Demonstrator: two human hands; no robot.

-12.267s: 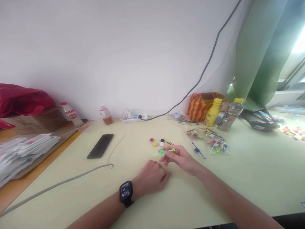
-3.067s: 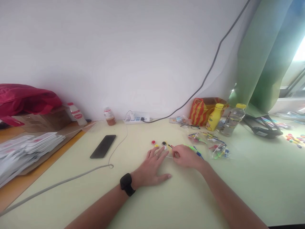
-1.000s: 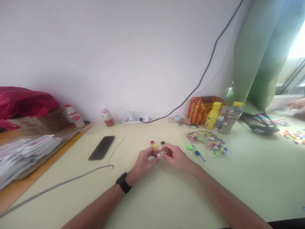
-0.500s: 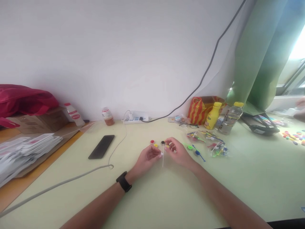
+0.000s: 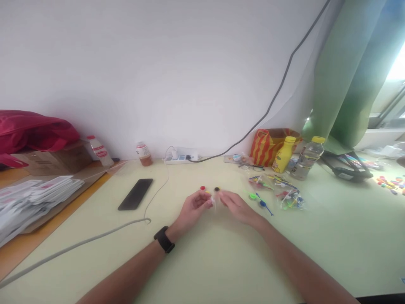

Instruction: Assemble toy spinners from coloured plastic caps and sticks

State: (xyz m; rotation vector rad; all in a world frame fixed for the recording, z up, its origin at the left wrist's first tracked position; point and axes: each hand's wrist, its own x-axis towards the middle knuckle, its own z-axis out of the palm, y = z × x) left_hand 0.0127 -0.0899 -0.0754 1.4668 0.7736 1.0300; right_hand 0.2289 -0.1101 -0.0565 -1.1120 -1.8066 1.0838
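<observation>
My left hand, with a black watch on the wrist, pinches a small white piece with a thin stick at its fingertips. My right hand meets it from the right with its fingers closed toward the same piece; motion smears them. Just beyond the hands lie a red cap and a black cap on the pale yellow table. A green disc on a stick and a blue one lie to the right.
A black phone and a grey cable lie to the left, with stacked white packets beyond. Clear bags of coloured pieces, a yellow bottle, a clear bottle and a striped bag stand at the right. A power strip lies by the wall.
Earlier my right hand held a green disc on a stick; it now lies on the table. Both hands have since come together on the small white piece.
</observation>
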